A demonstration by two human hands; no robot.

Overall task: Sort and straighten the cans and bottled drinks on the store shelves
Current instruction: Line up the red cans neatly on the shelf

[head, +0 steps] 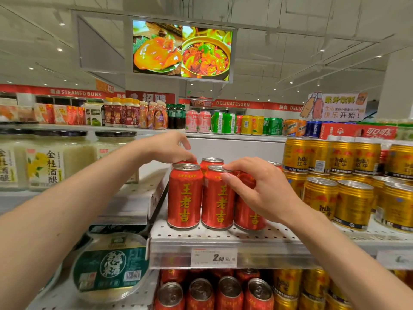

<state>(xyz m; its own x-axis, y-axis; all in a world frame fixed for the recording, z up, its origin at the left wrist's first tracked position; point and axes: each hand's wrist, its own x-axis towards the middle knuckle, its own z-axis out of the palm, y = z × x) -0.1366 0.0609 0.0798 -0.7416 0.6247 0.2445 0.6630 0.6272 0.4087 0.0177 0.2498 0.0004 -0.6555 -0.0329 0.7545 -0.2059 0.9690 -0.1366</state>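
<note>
Three red cans (218,198) stand upright in the front row of the perforated shelf (223,239), gold cans (353,204) just beside them on your right. Your right hand (257,189) pinches the rim of the middle front can, thumb on its side. Your left hand (172,146) reaches behind, fingertips curled onto a back-row can (185,162).
</note>
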